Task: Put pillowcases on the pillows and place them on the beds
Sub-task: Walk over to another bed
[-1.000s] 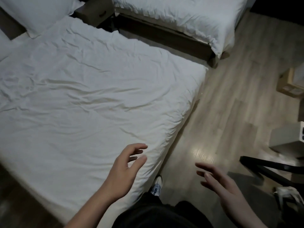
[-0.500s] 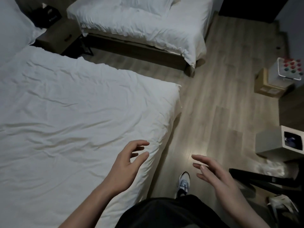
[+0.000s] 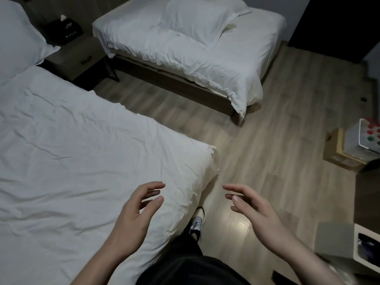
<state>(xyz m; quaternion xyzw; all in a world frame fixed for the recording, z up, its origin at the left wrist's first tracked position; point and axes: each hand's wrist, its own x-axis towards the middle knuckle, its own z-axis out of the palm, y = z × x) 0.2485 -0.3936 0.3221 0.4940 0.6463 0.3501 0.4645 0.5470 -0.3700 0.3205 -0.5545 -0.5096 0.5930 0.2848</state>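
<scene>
The near bed (image 3: 72, 151), covered in creased white sheet, fills the left, its foot corner ending at bare wooden floor (image 3: 267, 151). The far bed (image 3: 205, 64) lies across the gap; a white cased pillow (image 3: 197, 23) rests on it, long axis slanting left to right. Another pillow (image 3: 18, 38) sits on the near bed's head. Left hand (image 3: 131, 221) hovers over the near bed's edge, right hand (image 3: 259, 214) over floor, both with a wide, empty grip.

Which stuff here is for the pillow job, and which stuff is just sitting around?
For the job: near bed; far bed; pillow on the far bed; pillow at the near bed's head; left hand and right hand, both empty.

Just sitting around: nightstand; tissue box; cardboard box.
</scene>
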